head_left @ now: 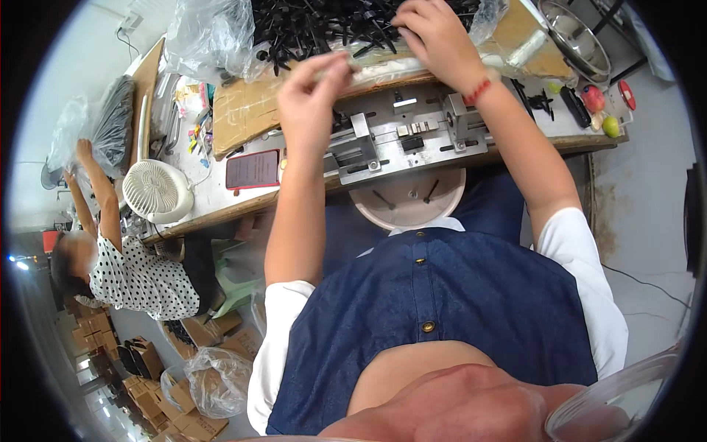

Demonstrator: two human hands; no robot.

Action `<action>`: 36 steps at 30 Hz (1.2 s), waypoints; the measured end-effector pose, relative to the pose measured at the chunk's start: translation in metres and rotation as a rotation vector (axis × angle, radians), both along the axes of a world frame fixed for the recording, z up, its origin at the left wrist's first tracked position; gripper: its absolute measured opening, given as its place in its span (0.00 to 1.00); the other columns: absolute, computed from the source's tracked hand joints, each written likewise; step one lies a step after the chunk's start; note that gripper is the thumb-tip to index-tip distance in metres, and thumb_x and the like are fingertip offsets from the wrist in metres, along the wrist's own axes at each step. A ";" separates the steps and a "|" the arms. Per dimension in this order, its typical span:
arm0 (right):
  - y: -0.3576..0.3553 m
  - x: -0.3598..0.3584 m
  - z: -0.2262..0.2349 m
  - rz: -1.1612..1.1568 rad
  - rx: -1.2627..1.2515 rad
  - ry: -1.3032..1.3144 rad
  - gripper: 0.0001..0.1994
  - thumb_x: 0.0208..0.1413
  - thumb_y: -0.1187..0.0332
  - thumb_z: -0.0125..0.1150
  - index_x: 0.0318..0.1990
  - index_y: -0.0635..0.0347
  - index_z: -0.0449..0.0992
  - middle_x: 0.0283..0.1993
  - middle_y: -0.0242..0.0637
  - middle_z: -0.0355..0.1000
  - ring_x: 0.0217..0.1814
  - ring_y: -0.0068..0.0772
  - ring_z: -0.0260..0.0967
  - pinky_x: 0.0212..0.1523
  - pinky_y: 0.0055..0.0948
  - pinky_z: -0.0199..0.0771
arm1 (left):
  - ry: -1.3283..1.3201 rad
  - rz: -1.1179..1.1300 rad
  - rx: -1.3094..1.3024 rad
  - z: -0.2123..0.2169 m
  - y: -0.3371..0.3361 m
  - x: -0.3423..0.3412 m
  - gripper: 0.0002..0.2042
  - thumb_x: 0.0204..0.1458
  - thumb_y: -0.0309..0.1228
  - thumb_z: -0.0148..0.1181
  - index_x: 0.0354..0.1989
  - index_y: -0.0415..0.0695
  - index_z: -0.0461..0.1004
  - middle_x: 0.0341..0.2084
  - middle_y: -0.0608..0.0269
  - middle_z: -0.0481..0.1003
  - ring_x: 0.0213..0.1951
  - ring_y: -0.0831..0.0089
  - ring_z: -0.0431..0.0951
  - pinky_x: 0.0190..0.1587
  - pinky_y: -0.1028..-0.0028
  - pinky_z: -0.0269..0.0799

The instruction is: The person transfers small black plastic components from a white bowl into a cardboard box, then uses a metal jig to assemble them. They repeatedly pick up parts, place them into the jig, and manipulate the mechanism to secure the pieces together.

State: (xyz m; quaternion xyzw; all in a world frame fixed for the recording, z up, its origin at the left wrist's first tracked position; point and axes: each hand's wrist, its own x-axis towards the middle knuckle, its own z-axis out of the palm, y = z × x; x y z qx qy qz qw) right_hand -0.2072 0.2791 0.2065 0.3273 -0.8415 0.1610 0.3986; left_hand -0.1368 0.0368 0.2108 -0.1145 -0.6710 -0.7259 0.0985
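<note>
My left hand (315,87) is raised in front of the pile, left of the metal fixture. Its thumb and fingertips press together; motion blur hides whatever small thing may be between them. At the near right edge of a heap of black, stick-like plastic parts (309,29), my right hand (433,33) reaches with its fingers loosely bent and apart, nothing visible in them. Below both hands sits a silver metal fixture (390,153) with upright blocks and a small block in its middle. A light bowl (379,215) under the table's edge contains a couple of dark stick-like parts.
A phone (252,169) and white fan (156,190) stand to the left. Clear plastic bags (210,37) flank the heap on cardboard (239,114). Fruit (591,97) and a metal basin (578,40) are at right. A co-worker (143,276) handles plastic bags at far left.
</note>
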 end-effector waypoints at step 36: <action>0.006 0.145 -0.027 0.161 -0.262 -0.319 0.13 0.54 0.76 0.68 0.47 0.59 0.79 0.52 0.39 0.76 0.53 0.45 0.70 0.54 0.39 0.69 | 0.400 0.080 -0.762 -0.072 0.029 0.081 0.18 0.54 0.32 0.69 0.54 0.52 0.81 0.49 0.64 0.79 0.36 0.64 0.84 0.36 0.66 0.82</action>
